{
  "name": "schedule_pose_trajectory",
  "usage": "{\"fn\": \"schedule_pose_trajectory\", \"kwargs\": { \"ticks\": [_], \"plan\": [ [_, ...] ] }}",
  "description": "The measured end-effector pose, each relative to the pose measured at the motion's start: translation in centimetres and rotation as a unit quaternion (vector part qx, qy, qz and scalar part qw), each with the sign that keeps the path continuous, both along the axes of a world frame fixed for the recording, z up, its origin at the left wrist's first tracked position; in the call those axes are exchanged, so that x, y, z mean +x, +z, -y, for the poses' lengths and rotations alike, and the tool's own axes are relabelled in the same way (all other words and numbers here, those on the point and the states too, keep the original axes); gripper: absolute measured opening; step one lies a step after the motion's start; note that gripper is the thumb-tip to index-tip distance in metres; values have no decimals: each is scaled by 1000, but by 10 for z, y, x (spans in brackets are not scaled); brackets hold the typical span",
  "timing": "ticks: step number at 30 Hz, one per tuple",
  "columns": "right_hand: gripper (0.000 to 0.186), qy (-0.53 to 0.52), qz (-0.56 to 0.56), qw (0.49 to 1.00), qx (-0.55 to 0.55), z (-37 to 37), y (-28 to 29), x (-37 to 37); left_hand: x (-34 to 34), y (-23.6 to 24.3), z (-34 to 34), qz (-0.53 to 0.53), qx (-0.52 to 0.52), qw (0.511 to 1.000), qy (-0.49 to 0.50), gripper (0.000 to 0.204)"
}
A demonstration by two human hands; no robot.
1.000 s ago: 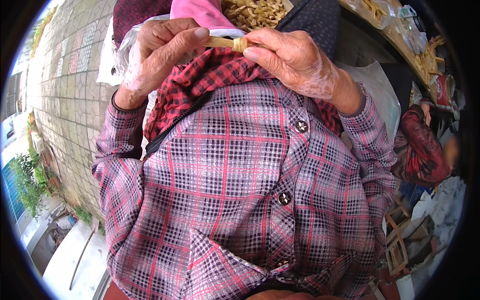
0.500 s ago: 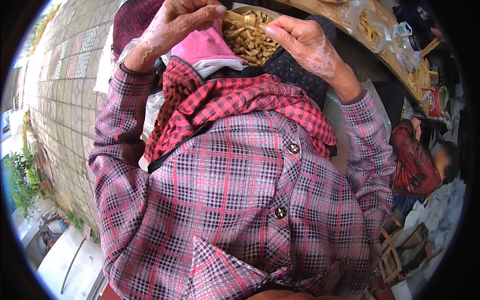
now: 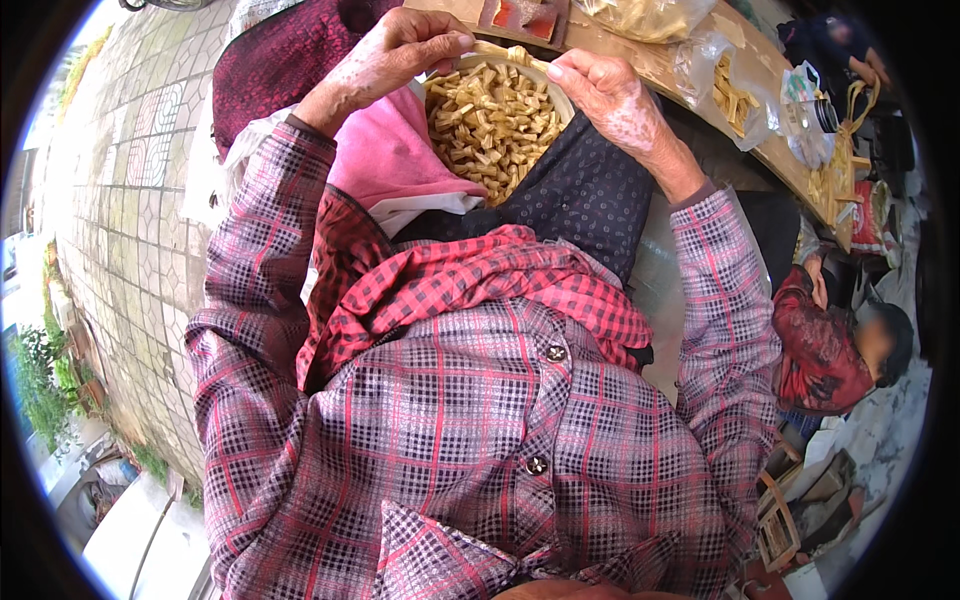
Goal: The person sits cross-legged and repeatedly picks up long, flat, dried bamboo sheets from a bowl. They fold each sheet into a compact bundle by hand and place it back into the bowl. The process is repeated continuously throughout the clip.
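Observation:
Between my two hands a pale yellow strip (image 3: 517, 55) is drawn across, with a knot at its middle. Its left end is pinched by the thumb and fingers of my left hand (image 3: 400, 55). My right hand (image 3: 615, 105) pinches the other end between thumb and forefinger. Just below them is a round bowl (image 3: 566, 105), full of short yellow knotted pieces (image 3: 490, 125). A pink cloth (image 3: 395, 150) lies against the bowl's left side, over my lap. Dark patterned cloth (image 3: 590, 190) covers my leg on the right.
A wooden table (image 3: 780, 160) runs along the far right. On it are a plastic bag of yellow strips (image 3: 735, 95), another full bag (image 3: 645, 15) and a red-and-brown tray (image 3: 527, 20). A person in red (image 3: 825, 345) sits at right; another person (image 3: 825, 50) is farther off.
The view has tipped upward, so more of the bowl and table shows. Both hands still hold the strip; its knot now shows clearly between them.

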State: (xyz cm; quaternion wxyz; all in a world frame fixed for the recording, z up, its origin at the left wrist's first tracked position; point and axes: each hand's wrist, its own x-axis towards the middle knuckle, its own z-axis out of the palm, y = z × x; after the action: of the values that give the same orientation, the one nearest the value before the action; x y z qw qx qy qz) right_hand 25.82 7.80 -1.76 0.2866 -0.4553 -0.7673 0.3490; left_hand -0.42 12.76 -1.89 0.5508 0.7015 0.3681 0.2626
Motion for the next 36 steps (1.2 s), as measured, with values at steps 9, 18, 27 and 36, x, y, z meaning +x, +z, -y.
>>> {"fn": "schedule_pose_trajectory", "kwargs": {
  "ticks": [9,18,27,36],
  "plan": [
    [25,-50,-11,998,-38,-21,-28,31,40,-35,-35,-3,44,999,-6,29],
    [21,-45,-66,996,-45,-47,-42,45,58,-49,-60,-1,106,994,28,28],
    [20,-51,-34,998,16,-56,-43,50,70,-45,-68,19,32,998,47,22],
    [20,-56,-38,998,-8,-61,-47,49,70,-55,-71,34,54,995,79,23]
  ]
}}
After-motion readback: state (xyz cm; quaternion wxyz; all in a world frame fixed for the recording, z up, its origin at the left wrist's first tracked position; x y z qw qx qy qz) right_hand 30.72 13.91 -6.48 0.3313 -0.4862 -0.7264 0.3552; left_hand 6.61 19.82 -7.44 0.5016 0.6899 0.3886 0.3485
